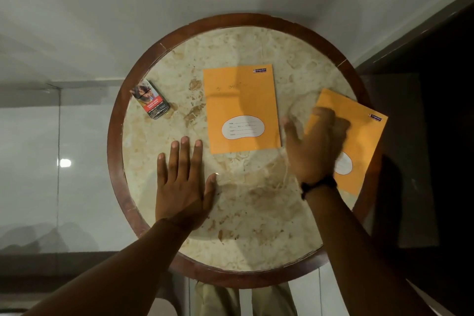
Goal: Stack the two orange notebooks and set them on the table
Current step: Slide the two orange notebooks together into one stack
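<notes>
Right hand (316, 141), fingers spread and blurred, lies on the tilted notebook (359, 136) overhanging the table's (115, 136) right edge; the centre notebook (241, 108) lies just leftward. Left hand (183, 179) rests flat, empty.

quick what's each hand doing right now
Left hand: open, flat on the table, holding nothing.
Right hand: blurred, over the right orange notebook; grip cannot be told.

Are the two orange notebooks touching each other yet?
Apart. The head view shows bare marble between the centre notebook and the tilted right-hand notebook, which overhangs the table rim under the blurred right hand.
</notes>
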